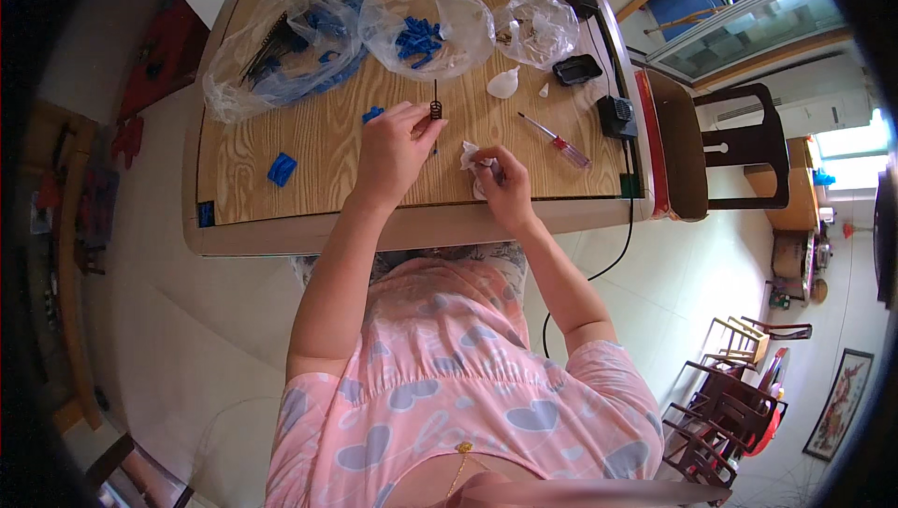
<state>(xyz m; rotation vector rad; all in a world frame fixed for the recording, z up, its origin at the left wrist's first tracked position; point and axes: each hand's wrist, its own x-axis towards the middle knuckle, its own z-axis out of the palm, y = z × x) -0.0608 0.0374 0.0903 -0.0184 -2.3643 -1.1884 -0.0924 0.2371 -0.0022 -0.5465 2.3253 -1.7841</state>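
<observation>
My left hand (398, 148) is closed over the near part of the wooden table, pinching a small black coil spring (436, 109) upright between its fingertips. A thin dark rod shows above and below the spring. To its right, my right hand (506, 192) is closed on a crumpled white tissue (470, 154) near the table's front edge. A small blue piece (372, 114) lies just beyond my left hand, and a larger blue plastic piece (282, 169) rests farther left. The screwdriver (567, 148) with a clear and red handle lies to the right of my right hand.
Clear plastic bags stand across the table: one (223, 78) with blue parts and dark rods, one (475, 17) with blue pieces, one (554, 23) with small parts. A white bulb-shaped bottle (503, 84), a black tray (577, 69) and a corded black adapter (616, 118) sit right.
</observation>
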